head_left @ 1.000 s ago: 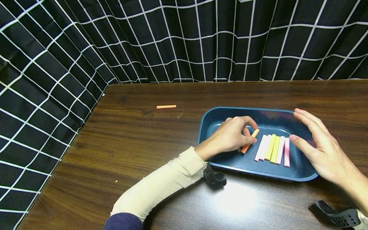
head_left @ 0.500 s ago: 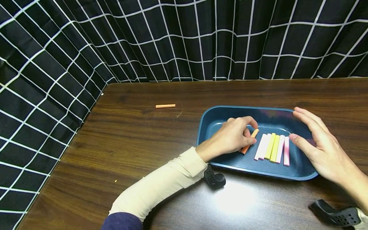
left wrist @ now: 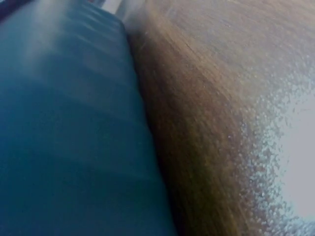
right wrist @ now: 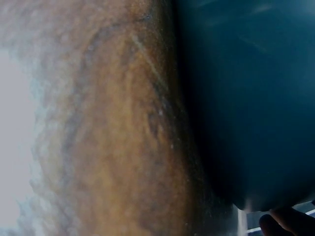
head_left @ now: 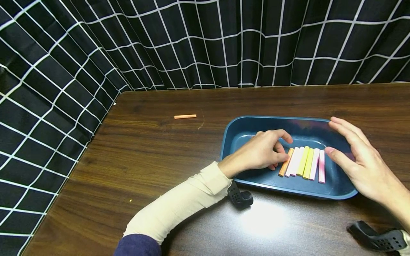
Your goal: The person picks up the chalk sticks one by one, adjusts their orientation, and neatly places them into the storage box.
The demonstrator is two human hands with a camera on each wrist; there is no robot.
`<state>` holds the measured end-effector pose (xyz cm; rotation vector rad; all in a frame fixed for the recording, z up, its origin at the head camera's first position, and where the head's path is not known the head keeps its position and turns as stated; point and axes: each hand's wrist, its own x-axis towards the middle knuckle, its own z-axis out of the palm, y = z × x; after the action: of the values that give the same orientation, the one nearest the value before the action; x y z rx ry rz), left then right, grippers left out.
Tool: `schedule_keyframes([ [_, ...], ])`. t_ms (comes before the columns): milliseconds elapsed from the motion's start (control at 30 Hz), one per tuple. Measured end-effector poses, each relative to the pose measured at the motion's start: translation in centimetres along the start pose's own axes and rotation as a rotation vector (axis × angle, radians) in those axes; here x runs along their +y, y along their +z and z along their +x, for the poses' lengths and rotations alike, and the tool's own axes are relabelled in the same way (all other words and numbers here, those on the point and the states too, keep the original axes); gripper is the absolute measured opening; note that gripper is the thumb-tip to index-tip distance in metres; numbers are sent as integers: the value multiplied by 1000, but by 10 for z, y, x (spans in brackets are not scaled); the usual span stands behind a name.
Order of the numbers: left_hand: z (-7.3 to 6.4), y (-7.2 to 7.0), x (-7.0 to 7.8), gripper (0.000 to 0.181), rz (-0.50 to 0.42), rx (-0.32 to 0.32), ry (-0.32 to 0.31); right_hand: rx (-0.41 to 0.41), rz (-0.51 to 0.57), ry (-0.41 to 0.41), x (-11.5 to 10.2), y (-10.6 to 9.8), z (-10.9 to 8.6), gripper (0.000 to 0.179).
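A blue tray (head_left: pixel 301 129) holds several chalk sticks, side by side in a slanted row. At the row's left end lies an orange chalk stick (head_left: pixel 283 169), right against a pale pink chalk stick (head_left: pixel 292 165). My left hand (head_left: pixel 261 151) reaches into the tray, its thumb tip on the orange chalk and its index finger raised apart. Two yellow chalk sticks (head_left: pixel 308 164) lie mid-row, pink chalk sticks (head_left: pixel 321 167) at the right. My right hand (head_left: pixel 365 167) spans the tray's right end, fingers extended by the rim and thumb inside, near the last pink chalk.
Another orange chalk stick (head_left: pixel 185 116) lies on the brown wooden table (head_left: pixel 144 156), left of the tray. A small yellow crumb (head_left: pixel 130 200) is nearer the front. Black grid-patterned curtains (head_left: pixel 211 46) border the table at the back and left.
My left thumb and the orange chalk have shifted right, bringing the chalk against the row and into line with it. My right hand stays at the tray's right end.
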<state>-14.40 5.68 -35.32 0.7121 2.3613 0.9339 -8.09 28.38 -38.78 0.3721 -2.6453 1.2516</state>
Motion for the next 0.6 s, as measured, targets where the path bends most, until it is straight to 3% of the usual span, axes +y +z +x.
schedule_keyframes([
  [267,-2,-1,-1,33,114,59,65,6,5,5,1,0,0,60],
  [600,-14,-12,1,31,151,107,146,11,5,-12,2,-1,0,59],
])
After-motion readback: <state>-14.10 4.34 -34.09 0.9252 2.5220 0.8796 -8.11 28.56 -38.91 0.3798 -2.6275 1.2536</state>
